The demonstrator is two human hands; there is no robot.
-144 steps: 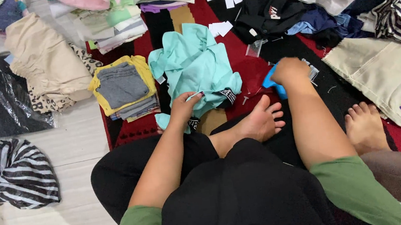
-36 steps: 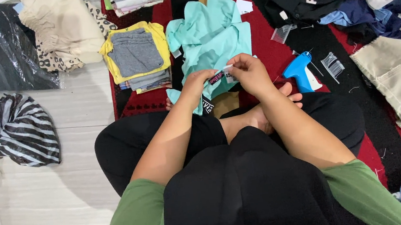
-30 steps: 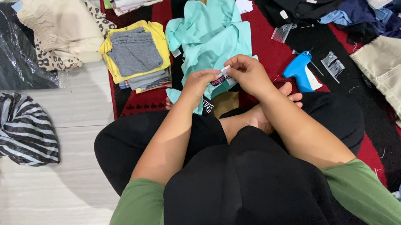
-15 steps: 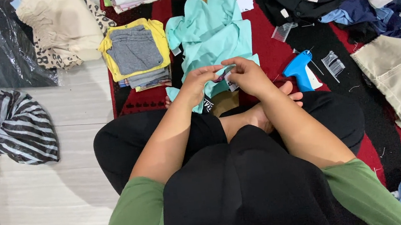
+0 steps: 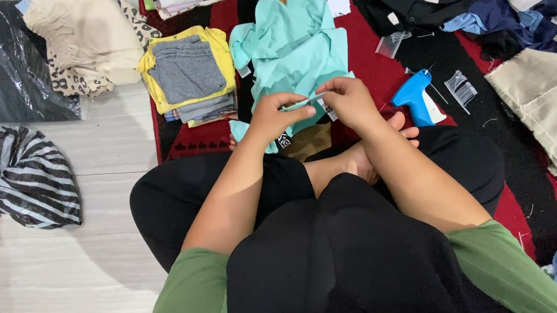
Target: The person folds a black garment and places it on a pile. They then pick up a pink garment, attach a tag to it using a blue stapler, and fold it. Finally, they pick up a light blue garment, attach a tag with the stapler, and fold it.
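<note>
Since the moment nearly five seconds back, the right hand (image 5: 350, 100) has left the blue tagging gun (image 5: 416, 98) and joined the left hand (image 5: 273, 114) over the mint-green garment (image 5: 291, 45), and the view has tipped downward. Both hands now pinch a thin strip of that garment's edge, stretched between their fingertips just below its bulk. Keeping the strip taut and flat looks the sound way to work it. Right of the garment lies the gun, released, with a comb of clear fasteners (image 5: 459, 87) beside it. A white paper tag (image 5: 338, 5) sits at the garment's upper right; a folded grey-and-yellow stack (image 5: 189, 76) lies to its left.
</note>
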